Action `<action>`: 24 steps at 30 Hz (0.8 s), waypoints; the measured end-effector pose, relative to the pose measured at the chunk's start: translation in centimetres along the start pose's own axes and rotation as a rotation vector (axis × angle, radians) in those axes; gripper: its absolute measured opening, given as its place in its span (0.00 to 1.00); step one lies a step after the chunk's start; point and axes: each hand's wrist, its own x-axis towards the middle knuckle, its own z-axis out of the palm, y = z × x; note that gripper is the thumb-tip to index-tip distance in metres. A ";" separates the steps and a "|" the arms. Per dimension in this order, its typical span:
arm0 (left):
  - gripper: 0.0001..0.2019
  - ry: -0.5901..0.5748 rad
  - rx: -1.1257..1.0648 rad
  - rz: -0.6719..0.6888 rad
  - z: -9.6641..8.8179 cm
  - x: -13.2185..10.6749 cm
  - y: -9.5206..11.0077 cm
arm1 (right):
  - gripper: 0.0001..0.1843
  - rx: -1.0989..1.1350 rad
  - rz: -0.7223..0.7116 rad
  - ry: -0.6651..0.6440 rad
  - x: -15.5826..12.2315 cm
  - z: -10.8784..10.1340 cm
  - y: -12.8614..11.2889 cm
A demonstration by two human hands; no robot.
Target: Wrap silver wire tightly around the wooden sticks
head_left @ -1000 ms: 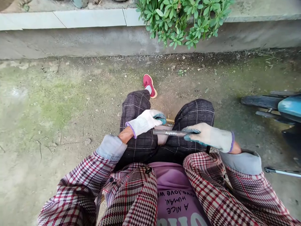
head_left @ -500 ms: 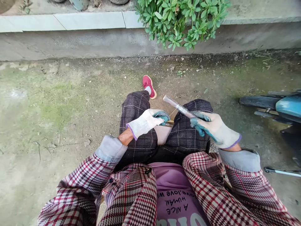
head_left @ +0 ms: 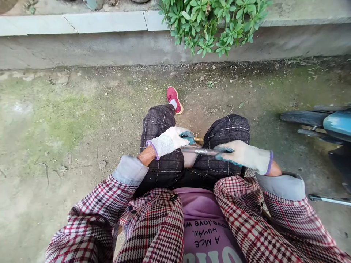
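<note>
My right hand (head_left: 241, 155), in a white knit glove with blue-green coated fingers, is closed around one end of a silvery metal tube (head_left: 213, 151). The tube lies almost level above my lap and points to the left. Shiny wire (head_left: 201, 150) is wound around its middle. My left hand (head_left: 175, 138), gloved alike, has its fingers curled together just above the tube's free end. What those fingers pinch is hidden. Behind the tube, a gold-coloured bar (head_left: 198, 139) and a pale flat surface (head_left: 189, 160) show between my knees.
A low concrete wall (head_left: 109, 49) topped with white tiles runs along the front, a leafy green plant (head_left: 208, 25) hanging over it. On the right stand the black wheel (head_left: 301, 117) and blue fender (head_left: 338, 124) of a vehicle. My red shoe (head_left: 173, 95) is on the dirt ground.
My right hand has swung the tube down from a raised slant to nearly level, its free end moving toward me and below my left hand. My left hand has shifted slightly left.
</note>
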 end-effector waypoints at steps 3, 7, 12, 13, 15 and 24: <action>0.08 0.029 0.059 -0.046 0.2 0.0 0.2 | 0.17 -0.168 0.082 0.121 0.4 -0.1 0.4; 0.11 0.062 -0.179 -0.108 0.6 0.0 0.9 | 0.17 -0.195 0.111 0.357 0.5 -0.1 -0.2; 0.09 0.028 -0.488 -0.113 0.9 0.1 1.4 | 0.23 0.373 0.075 0.393 -0.3 0.4 -1.6; 0.08 0.015 -0.495 -0.104 1.0 0.1 1.3 | 0.24 0.479 0.066 0.352 -0.5 0.4 -1.7; 0.05 -0.003 -0.466 -0.080 1.1 0.3 0.9 | 0.23 0.602 0.052 0.251 -0.7 0.4 -1.6; 0.07 0.014 -0.270 -0.014 0.4 0.6 -0.9 | 0.25 0.369 0.014 -0.233 -0.7 -0.5 -0.3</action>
